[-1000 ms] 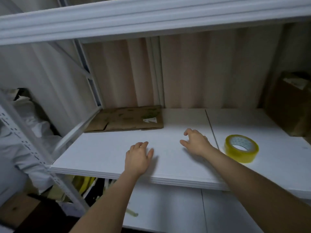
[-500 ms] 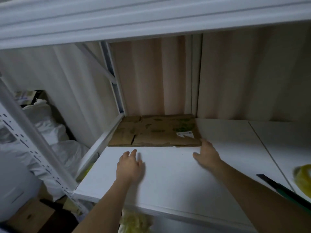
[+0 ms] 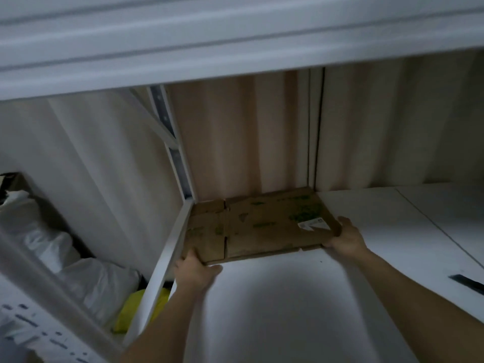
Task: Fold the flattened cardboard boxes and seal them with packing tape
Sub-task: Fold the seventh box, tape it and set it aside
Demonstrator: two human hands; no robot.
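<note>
A flattened brown cardboard box [image 3: 262, 224] with green print and a white label lies in the back left corner of the white shelf [image 3: 275, 305]. My left hand [image 3: 195, 273] grips its near left corner, fingers over the top. At the near right corner my right hand [image 3: 344, 237] holds the box's edge, thumb along the side. No tape roll is in view.
A white upper shelf [image 3: 235, 40] hangs low overhead. The rack's upright post [image 3: 180, 163] and side rail [image 3: 167, 258] border the box on the left. White bags [image 3: 52, 244] and something yellow [image 3: 131, 310] lie beyond the rail. A dark object [image 3: 468, 282] lies at the right.
The view has swung left, so the tape roll left the frame. Both hands moved forward from the bare shelf to the flattened box and took hold of its near corners.
</note>
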